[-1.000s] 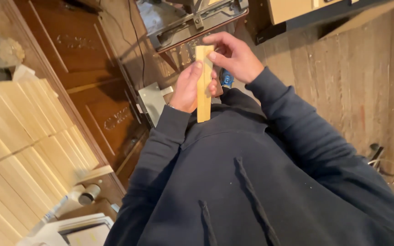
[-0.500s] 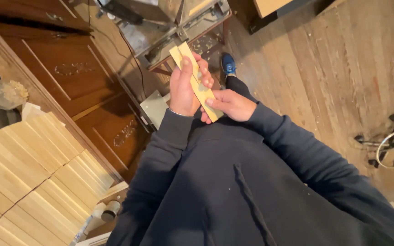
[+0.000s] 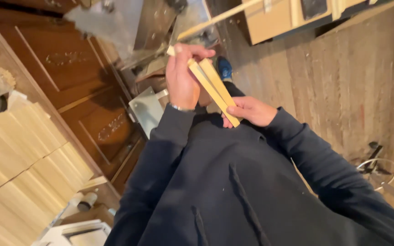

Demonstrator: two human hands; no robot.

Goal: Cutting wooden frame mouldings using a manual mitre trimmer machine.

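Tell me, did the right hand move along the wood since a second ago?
Yes. The right hand slid from the top of the wood strip to its bottom end, near the dark sweater.

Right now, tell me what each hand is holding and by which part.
Both hands hold a pair of pale wooden strips laid side by side. The left hand grips the upper end; the right hand pinches the lower end.

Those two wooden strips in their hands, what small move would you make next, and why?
Probably slide the strips flush. The left hand grips their upper part, the right hand pinches the lower end, and the upper ends look stepped, not level.
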